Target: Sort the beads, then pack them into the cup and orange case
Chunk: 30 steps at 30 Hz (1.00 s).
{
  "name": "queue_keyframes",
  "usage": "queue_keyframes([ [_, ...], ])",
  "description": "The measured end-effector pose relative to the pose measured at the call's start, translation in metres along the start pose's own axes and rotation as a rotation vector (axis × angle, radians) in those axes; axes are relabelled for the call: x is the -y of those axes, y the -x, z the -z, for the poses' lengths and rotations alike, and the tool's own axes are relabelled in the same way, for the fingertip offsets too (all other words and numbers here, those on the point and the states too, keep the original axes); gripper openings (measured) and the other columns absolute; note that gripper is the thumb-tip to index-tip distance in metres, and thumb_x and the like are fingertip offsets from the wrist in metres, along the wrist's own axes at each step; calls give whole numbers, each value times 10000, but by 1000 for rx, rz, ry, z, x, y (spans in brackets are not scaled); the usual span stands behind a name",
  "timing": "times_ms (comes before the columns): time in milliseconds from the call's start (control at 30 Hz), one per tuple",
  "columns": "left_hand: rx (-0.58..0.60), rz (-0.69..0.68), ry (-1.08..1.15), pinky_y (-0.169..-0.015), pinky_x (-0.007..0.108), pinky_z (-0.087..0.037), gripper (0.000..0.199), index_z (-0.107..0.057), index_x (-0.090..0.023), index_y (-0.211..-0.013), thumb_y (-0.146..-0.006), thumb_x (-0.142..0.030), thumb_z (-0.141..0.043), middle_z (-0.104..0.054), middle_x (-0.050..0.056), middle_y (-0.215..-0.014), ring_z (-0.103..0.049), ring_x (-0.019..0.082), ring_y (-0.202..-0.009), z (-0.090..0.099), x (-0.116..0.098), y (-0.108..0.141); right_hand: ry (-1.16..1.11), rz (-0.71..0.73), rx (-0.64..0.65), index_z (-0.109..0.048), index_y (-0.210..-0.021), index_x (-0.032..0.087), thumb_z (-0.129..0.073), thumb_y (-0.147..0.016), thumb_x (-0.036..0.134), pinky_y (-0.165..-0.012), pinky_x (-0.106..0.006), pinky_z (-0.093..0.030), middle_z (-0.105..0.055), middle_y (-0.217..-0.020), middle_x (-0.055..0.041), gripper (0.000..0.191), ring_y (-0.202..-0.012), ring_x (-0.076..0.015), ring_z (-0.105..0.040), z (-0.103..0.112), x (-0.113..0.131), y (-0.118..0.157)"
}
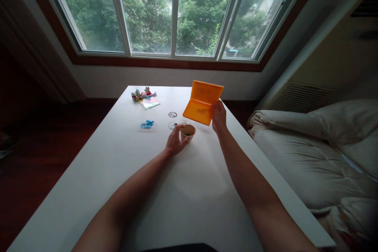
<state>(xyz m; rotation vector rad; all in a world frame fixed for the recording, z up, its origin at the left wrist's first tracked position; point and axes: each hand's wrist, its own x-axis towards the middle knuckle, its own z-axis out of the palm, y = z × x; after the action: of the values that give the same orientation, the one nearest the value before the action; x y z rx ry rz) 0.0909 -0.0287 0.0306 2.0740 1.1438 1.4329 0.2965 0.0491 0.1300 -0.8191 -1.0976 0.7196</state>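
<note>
My left hand (176,140) is closed around the near left side of a paper cup (188,136), which stands upright on the white table. Something small and dark green lies inside the cup, too small to name. My right hand (219,117) grips the right edge of an orange plastic case (198,112), its lid hinged open, raised above the table beyond the cup. The inside of the case faces me and looks bare. Just left of the cup lie two small round pieces, a silvery disc (173,114) and a clear ring-like one (172,126).
Blue pieces (147,124) sit in a clear tray on the table's left. Small colourful figures (137,95) and a shiny flat card or packet (150,103) lie at the far left corner. A pale sofa (298,157) stands right of the table (97,173); a window is beyond.
</note>
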Motion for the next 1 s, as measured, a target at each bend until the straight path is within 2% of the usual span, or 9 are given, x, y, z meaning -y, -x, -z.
queue_keyframes([
  [133,-13,-16,90,-1014,426,-473,365,-461,-247,-1210,-889,-338,-608,-572,100,-1330,-562,251,-1225,0,-2,-1,-161,-332,13,-604,-1019,258,-667,-772,356,-598,-241,-562,-663,-923,19,272,-766,-144,-649,14,-31,-4],
  [267,-63,40,86,-957,413,-493,277,-472,-244,-1102,-879,-334,-611,-588,83,-1296,-600,237,-1136,-1,-1,-1,-252,-473,135,-633,-1051,272,-681,-740,299,-630,-276,-603,-687,-988,2,316,-813,-162,-680,18,-45,-2],
  [400,-99,74,48,-914,394,-503,212,-475,-238,-1015,-856,-300,-601,-616,65,-1219,-614,224,-1069,1,-1,-1,-311,-494,224,-631,-1063,268,-666,-749,262,-761,-315,-621,-689,-1066,-5,316,-916,-166,-692,11,-49,0],
  [533,-124,113,-9,-895,378,-506,140,-476,-237,-955,-859,-277,-569,-633,52,-1163,-618,208,-1027,3,-4,-1,-279,-470,291,-619,-1007,237,-630,-749,255,-871,-339,-598,-688,-1107,-22,259,-1009,-178,-679,-1,-51,3],
  [633,-102,124,-45,-890,381,-511,160,-471,-243,-979,-872,-310,-570,-634,52,-1173,-626,207,-1016,4,-6,-2,-209,-449,259,-593,-950,220,-610,-746,297,-834,-318,-598,-682,-1074,-29,219,-970,-176,-681,-12,-59,3],
  [767,-66,73,-75,-899,394,-512,250,-460,-243,-1005,-858,-369,-619,-623,75,-1232,-620,235,-1086,5,-7,-1,-18,-476,204,-549,-966,224,-638,-717,304,-715,-305,-597,-668,-986,-17,277,-841,-163,-679,-30,-77,0],
  [867,-48,68,-90,-846,372,-516,229,-451,-238,-943,-876,-393,-605,-638,76,-1221,-638,232,-1042,8,-6,-1,188,-507,289,-569,-1020,215,-645,-703,264,-657,-304,-578,-665,-931,-19,329,-772,-164,-661,-44,-89,1],
  [1000,-79,101,-90,-808,351,-505,185,-447,-240,-941,-938,-409,-522,-652,59,-1202,-646,217,-995,13,-2,-3,448,-407,375,-627,-1006,201,-628,-743,235,-700,-304,-555,-673,-928,-26,266,-793,-169,-638,-66,-98,5],
])
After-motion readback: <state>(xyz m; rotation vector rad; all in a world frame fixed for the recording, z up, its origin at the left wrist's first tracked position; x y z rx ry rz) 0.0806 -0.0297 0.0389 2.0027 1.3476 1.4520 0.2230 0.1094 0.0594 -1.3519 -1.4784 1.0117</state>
